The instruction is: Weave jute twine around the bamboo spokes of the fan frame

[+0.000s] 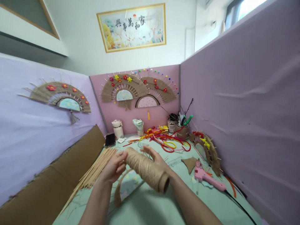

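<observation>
A cone-shaped roll of jute twine (146, 168) is held tilted above the table, its open cardboard-coloured end toward me at the lower right. The thumb and curled fingers of my left hand (116, 165) close at the roll's upper left end. My right hand (156, 156) lies against the roll's right side, fingers bent over behind it and partly hidden. Below the roll lies a half-round piece (130, 182) with a pale blue flowered face and brown border, partly covered by the roll and my left hand.
Thin wooden sticks (97, 168) lie left beside a cardboard strip (58, 175). A pink glue gun (208, 179) with a black cord lies right, near a brown scrap (189, 163) and a small decorated fan (207, 151). Behind are coloured pipe cleaners (164, 137) and a pot of tools (182, 132).
</observation>
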Tool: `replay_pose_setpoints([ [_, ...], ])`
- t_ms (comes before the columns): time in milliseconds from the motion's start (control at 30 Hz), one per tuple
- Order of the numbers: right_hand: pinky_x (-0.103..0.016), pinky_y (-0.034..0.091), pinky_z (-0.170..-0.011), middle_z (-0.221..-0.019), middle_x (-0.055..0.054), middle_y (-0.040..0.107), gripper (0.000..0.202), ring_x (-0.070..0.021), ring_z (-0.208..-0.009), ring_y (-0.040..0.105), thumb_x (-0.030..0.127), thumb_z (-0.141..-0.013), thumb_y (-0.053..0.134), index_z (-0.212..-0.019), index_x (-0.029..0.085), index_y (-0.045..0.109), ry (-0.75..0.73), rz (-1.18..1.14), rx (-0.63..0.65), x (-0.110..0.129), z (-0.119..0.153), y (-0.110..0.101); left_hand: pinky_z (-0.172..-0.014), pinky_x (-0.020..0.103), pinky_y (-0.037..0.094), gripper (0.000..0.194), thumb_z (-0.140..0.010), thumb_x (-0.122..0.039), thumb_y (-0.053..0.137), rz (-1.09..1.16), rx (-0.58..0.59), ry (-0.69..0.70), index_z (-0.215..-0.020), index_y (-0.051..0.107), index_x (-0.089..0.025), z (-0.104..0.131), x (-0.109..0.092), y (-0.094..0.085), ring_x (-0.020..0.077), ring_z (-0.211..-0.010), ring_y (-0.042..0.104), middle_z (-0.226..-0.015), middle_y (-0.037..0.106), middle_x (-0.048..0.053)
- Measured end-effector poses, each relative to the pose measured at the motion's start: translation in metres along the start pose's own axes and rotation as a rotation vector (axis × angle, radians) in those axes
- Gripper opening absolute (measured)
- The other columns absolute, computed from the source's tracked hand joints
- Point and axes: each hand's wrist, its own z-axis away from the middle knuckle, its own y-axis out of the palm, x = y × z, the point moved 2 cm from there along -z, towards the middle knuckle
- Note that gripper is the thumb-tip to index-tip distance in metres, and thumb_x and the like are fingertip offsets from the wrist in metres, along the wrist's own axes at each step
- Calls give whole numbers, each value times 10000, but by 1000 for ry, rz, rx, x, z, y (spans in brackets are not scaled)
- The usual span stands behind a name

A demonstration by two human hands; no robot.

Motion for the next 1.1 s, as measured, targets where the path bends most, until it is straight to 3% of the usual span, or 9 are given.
replay_pose_setpoints([
  [100, -291, 428, -715, -808, -36, 653, 301, -170, -756, 582, 411, -711, 690, -893, 173, 671, 108, 41, 117, 0, 2, 3, -337, 156, 69, 311, -678, -414, 727, -173, 48, 50, -724, 581, -144, 1, 2, -3, -38, -325, 207, -557, 440, -56],
  [167, -252, 376, -596, -643, 9, 573, 301, -124, -600, 491, 464, -745, 636, -760, 164, 663, 123, 76, 69, 3, 2, 2, -341, 160, 89, 323, -679, -424, 719, -269, 28, 88, -699, 570, -138, 1, 2, -8, -30, -331, 242, -573, 434, -54],
  [367, -230, 240, -470, -523, 71, 364, 354, -86, -476, 289, 518, -694, 658, -784, 179, 613, 114, -27, -263, 7, -3, -22, -328, 153, 139, 386, -656, -479, 715, -326, -103, 178, -686, 520, -147, -3, 12, -31, -3, -312, 296, -519, 393, -85],
  [500, -231, 174, -440, -503, 92, 291, 346, -77, -450, 224, 497, -651, 689, -727, 195, 537, 110, -94, -562, 3, -5, -43, -310, 138, 123, 419, -618, -478, 741, -138, -236, 233, -697, 489, -152, -7, 18, -43, -13, -298, 290, -518, 423, -93],
  [567, -231, 203, -440, -517, 78, 343, 356, -80, -455, 262, 490, -655, 688, -675, 208, 472, 94, -95, -617, 3, -4, -46, -302, 130, 107, 426, -603, -466, 750, 11, -263, 206, -728, 477, -164, -7, 21, -46, -14, -287, 262, -497, 413, -107],
  [733, -288, 446, -649, -832, -49, 619, 375, -178, -748, 576, 543, -703, 656, -835, 218, 524, 119, -223, -320, 7, 2, -16, -297, 133, 68, 360, -655, -435, 710, 166, -40, -70, -721, 463, -181, -5, 36, -42, 1, -258, 136, -363, 262, -143],
  [867, -382, 423, -895, -1168, -124, 599, 610, -251, -1117, 542, 653, -698, 621, -1138, 241, 526, 195, -316, 58, 7, 15, 22, -311, 150, 39, 401, -614, -444, 750, 79, 241, -201, -762, 544, -134, 1, 45, -31, -31, -268, 154, -457, 432, -90],
  [967, -361, 421, -883, -1239, -126, 560, 736, -244, -1086, 553, 716, -669, 594, -1216, 229, 524, 249, -294, 279, 6, 24, 37, -317, 161, 23, 450, -602, -454, 761, 36, 311, -198, -826, 587, -104, 3, 46, -26, -47, -275, 193, -568, 518, -44],
  [1100, -254, 429, -605, -1125, -100, 605, 709, -138, -682, 568, 729, -725, 502, -1215, 218, 546, 329, -128, 322, 4, 27, 30, -315, 171, 18, 448, -608, -468, 758, 23, 321, -204, -798, 591, -99, 2, 46, -24, -43, -275, 180, -516, 464, -66],
])
